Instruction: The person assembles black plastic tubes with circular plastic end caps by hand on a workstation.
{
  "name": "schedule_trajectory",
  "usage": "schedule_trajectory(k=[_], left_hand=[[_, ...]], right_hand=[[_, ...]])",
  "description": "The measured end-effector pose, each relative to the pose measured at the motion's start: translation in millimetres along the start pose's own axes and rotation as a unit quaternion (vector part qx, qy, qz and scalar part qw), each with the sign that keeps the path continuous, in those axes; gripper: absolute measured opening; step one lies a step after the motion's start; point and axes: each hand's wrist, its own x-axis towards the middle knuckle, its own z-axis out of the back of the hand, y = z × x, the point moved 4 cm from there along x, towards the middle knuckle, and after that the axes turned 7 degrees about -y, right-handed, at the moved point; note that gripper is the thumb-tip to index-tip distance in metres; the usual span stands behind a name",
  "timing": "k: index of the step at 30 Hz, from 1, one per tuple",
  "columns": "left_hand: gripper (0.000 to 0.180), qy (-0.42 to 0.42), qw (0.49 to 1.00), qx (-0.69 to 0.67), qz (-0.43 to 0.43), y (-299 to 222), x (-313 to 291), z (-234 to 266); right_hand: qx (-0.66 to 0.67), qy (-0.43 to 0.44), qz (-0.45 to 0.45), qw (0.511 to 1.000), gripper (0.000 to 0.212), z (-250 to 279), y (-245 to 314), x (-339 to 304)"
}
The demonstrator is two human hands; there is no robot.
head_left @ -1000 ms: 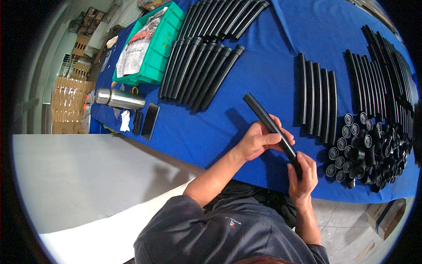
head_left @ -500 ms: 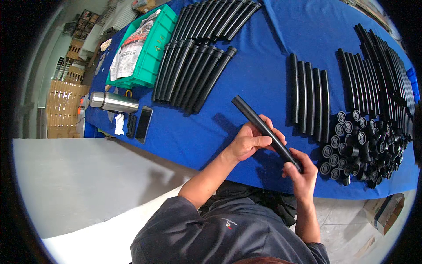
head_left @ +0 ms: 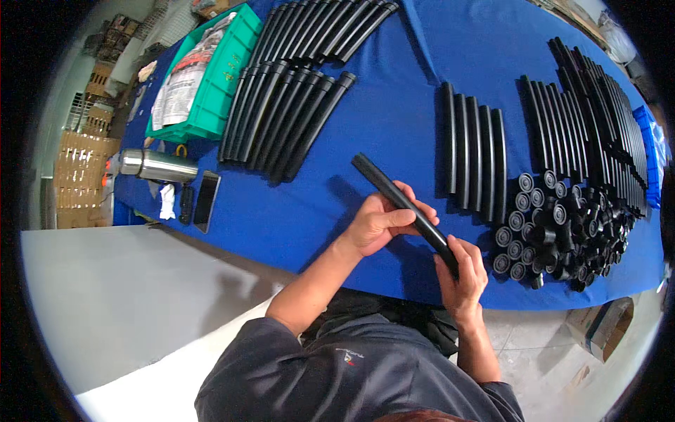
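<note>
A black tube (head_left: 378,180) slants across the front of the table, its bare end pointing up and left. My left hand (head_left: 380,224) is closed round its middle, thumb on top and fingers beneath. At the lower end my right hand (head_left: 464,276) wraps the tube with fingers along one side and thumb on the other, so that end is hidden. I cannot see whether a cap sits there. Right of my hands lies a heap of round black caps (head_left: 559,213). Beyond it are several loose tubes (head_left: 474,158) in a row.
Capped tubes (head_left: 288,116) lie in two rows at the far left, beside a green crate (head_left: 223,91) with newspaper. A steel flask (head_left: 167,167) and a phone (head_left: 206,202) are near the left edge. Many more tubes (head_left: 605,119) are stacked at the far right on the blue cloth (head_left: 394,105).
The whole view has shifted slightly. My right hand's fingers have straightened along the tube and cover more of its lower end. My left hand keeps the same hold.
</note>
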Motion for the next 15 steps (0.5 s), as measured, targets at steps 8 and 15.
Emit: schedule_trajectory(k=[8,15], left_hand=[[0.034,-0.008,1.0,0.016,0.0,-4.0,-1.3,2.0],[0.033,0.011,1.0,-0.007,-0.007,-1.1,-0.6,3.8]], right_hand=[[0.051,0.014,-0.026,0.998,0.041,-2.1,-0.8,1.6],[0.405,0.112,-0.501,0.757,0.042,-8.8,-26.3,-12.6]])
